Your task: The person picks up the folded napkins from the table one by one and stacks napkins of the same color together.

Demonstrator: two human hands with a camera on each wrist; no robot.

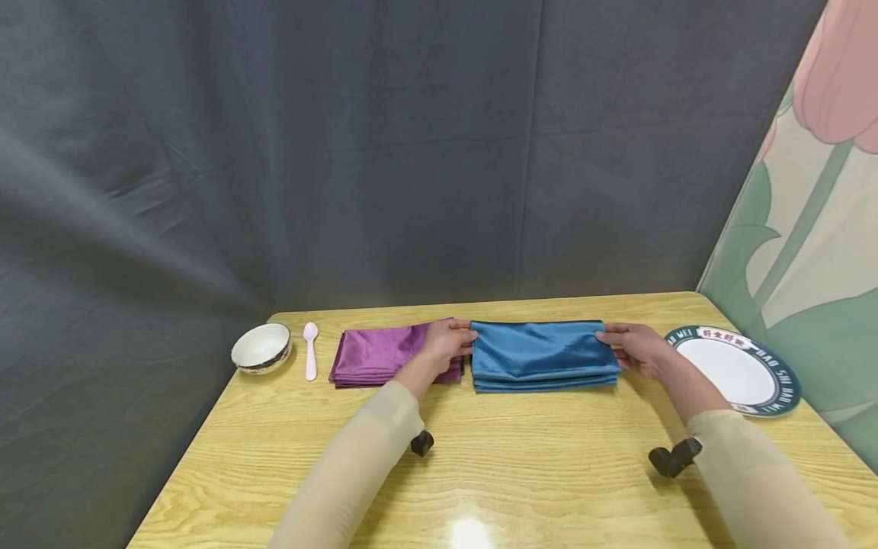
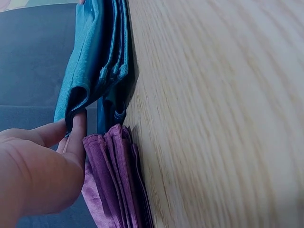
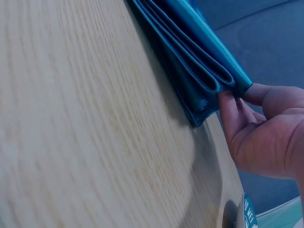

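Observation:
A folded blue satin cloth [image 1: 542, 351] lies in several layers near the table's back edge. My left hand [image 1: 447, 343] pinches its left edge; in the left wrist view the fingers [image 2: 78, 126] slip under the top layers, with the thumb on the outer side. At the opposite end my right hand [image 1: 638, 348] pinches the right edge, and the right wrist view shows a finger [image 3: 229, 111] beneath the folds. Just left of the blue cloth, a folded purple cloth [image 1: 380, 354] sits partly behind my left hand.
A white bowl [image 1: 261, 347] with a patterned outside and a pink spoon [image 1: 311, 352] are at the left. On the right, a white plate with a green lettered rim [image 1: 782, 381] lies beside my right forearm. A dark curtain [image 1: 411, 152] hangs behind the wooden table [image 1: 521, 473].

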